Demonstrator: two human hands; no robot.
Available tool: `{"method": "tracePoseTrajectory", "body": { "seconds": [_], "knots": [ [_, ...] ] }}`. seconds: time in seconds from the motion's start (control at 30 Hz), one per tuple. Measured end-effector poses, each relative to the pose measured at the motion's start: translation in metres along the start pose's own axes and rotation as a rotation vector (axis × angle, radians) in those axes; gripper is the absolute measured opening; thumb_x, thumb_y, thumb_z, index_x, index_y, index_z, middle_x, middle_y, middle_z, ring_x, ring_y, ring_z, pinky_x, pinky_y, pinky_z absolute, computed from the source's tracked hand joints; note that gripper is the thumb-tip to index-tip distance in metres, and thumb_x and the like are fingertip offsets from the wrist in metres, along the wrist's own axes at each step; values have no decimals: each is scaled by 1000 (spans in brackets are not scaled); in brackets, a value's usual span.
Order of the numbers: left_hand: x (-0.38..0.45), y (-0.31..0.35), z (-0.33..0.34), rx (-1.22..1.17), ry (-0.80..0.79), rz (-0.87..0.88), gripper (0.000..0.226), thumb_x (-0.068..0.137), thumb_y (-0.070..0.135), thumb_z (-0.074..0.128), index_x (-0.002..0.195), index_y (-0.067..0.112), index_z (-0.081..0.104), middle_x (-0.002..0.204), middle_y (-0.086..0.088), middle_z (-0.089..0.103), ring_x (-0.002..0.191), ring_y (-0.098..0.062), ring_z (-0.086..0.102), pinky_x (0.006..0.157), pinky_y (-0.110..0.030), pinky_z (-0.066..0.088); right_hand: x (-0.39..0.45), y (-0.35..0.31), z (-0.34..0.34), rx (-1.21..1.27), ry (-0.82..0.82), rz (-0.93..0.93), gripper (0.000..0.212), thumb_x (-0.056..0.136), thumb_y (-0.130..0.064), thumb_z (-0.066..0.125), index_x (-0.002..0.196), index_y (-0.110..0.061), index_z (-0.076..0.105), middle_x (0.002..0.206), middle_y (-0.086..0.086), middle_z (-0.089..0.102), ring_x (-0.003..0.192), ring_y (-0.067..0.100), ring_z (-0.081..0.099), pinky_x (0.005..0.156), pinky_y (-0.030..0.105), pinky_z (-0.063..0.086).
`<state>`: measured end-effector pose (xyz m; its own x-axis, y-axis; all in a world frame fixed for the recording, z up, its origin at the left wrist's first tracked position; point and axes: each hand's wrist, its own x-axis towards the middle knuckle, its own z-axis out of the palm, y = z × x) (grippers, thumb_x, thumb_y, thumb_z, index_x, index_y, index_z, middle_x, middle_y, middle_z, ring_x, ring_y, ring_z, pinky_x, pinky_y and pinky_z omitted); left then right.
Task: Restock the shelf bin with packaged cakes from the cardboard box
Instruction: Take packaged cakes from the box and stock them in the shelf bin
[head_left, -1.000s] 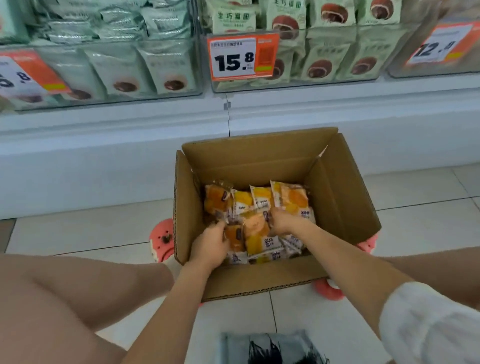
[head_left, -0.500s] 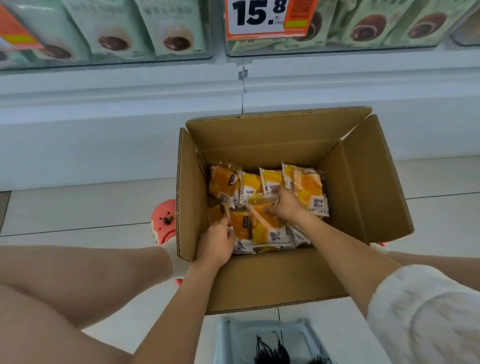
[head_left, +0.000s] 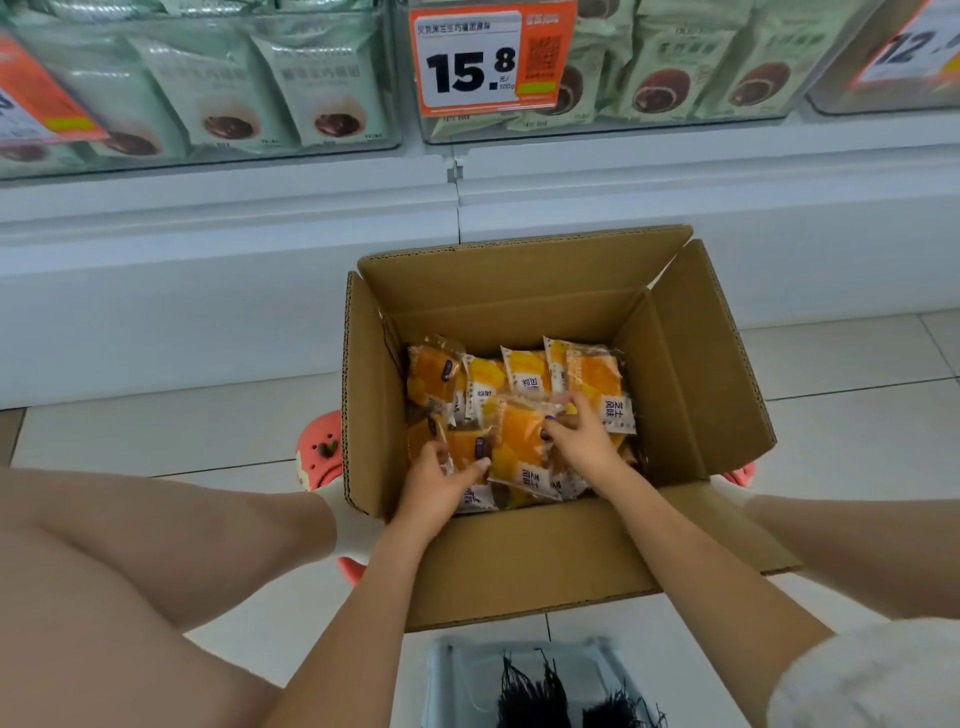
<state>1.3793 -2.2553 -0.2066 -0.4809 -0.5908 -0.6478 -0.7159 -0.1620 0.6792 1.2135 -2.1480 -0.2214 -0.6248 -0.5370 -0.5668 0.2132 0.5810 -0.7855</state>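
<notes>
Head view, single frame. At 10 o'clock a clear shelf bin (head_left: 208, 83) is seen on the shelf, filled with pale green packets printed with a dark round cake. Below it, at 9 o'clock, a pink shoe (head_left: 319, 449) is noted on the tiled floor (head_left: 156, 431), just beside the left wall of the cardboard box (head_left: 519, 566). The box is placed on the floor at centre frame, flaps open, directly below the white shelf base. The left hand (head_left: 441, 486) is recorded inside the box at its near-left side, fingers curled round an orange packaged cake (head_left: 467, 447) at the packet's lower edge. More packaged cakes (head_left: 524, 374) are stacked across the box bottom, from 11 to 1 o'clock of the hands. The right hand (head_left: 576, 436) is seen just right of the left, fingers pinching the upper right edge of a larger orange packet (head_left: 519, 447) lying on top of the pile. At 12 o'clock an orange price tag (head_left: 488, 57) reading 15.8 is fixed to the front of a second bin (head_left: 675, 119) of green packets. A white sleeve (head_left: 872, 675) is visible at 5 o'clock. At 6 o'clock a clear tray (head_left: 447, 670) with dark strands in it lies on the floor.
</notes>
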Motion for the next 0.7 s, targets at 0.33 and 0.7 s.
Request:
{"method": "tracePoseTrajectory", "body": {
  "seconds": [0.33,0.7],
  "knots": [
    [-13,48,0,-674,-345,-98,49,78,23,73,123,13,56,106,-6,72,96,-21,69,75,-36,58,-33,-68,-19,193,-161,-120,29,91,-37,57,117,-25,58,99,6,64,82,18,63,69,31,53],
    [-29,67,-19,-873,-262,100,43,81,13,68,123,12,56,112,-9,69,101,-23,68,76,-34,59,-60,-93,-17,92,-105,-222,14,84,-35,68,89,-23,72,87,0,73,83,13,69,79,32,54]
  ]
}}
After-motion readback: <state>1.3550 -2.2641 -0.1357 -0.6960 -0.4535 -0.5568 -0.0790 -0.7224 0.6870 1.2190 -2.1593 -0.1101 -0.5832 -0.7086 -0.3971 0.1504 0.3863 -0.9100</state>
